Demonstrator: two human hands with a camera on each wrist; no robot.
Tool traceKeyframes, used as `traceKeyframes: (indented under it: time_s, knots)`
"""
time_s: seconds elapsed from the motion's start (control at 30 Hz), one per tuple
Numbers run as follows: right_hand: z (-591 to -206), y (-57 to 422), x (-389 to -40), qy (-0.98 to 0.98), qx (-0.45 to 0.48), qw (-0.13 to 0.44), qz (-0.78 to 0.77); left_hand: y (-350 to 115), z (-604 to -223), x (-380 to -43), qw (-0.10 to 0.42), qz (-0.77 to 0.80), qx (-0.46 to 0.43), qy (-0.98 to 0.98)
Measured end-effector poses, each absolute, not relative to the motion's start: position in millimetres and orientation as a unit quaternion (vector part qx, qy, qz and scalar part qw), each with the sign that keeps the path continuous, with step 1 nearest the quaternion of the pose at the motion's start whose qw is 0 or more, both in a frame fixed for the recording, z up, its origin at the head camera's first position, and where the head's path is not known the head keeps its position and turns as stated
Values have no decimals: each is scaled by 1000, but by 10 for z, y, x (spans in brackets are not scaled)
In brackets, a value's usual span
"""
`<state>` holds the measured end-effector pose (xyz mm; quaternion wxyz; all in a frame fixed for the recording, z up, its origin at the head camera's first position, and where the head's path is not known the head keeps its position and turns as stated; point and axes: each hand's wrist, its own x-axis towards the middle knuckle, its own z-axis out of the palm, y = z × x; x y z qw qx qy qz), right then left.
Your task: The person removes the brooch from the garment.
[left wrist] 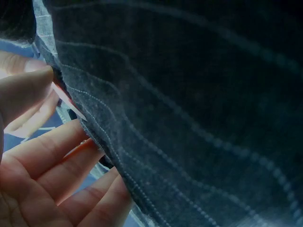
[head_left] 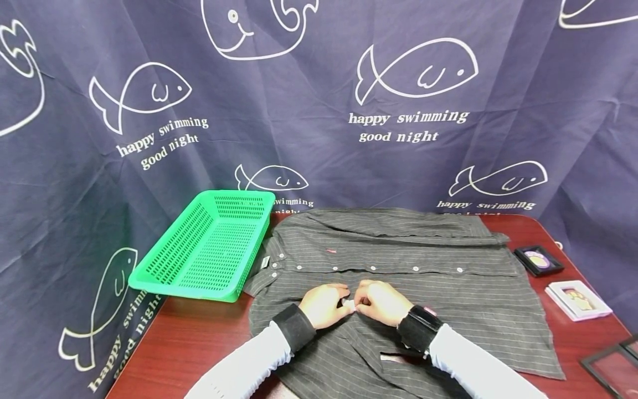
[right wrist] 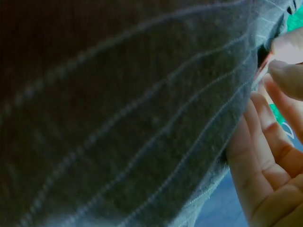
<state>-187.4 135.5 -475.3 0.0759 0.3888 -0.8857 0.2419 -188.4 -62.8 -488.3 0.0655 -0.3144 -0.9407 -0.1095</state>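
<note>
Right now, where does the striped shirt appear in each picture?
Head: the striped shirt lies on the table, lower centre to right.
Left wrist: shirt fills centre and right.
Right wrist: shirt fills left and centre.
Shared landmark: the small pale strip by the fingers.

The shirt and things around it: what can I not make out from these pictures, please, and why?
- White piece: head view, partly covered by the left hand and right hand.
- Collar label: head view, writing too small to read.
- Shirt, near part: head view, cut off by the bottom edge.
- Dark frame: head view, cut off by the right edge.
- Wrist views: close cloth hides most of what lies behind.
</note>
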Motion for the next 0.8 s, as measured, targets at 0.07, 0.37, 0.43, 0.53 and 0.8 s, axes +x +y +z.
traceKeyframes:
  time_s: [0.07,0.37,0.43,0.53,0.8]
  knots:
    - [-4741,1361,-1882,-889,383,76,240,-619,-4877,-1875,66,-106,-310,-942]
    - [-4681,1358,-1897,-880,400,105,231,-591,-4871,-1864,83,-92,-309,-943]
    - [-4697,1351,-1900,-873,415,116,229,-590,-4882,-1869,85,-87,-311,-942]
    - [-4721,1342,-1902,-862,435,134,223,-590,-4889,-1873,86,-83,-315,-942]
    - [-4732,1323,-1897,-859,459,128,184,-587,-4858,-1854,96,-78,-318,-940]
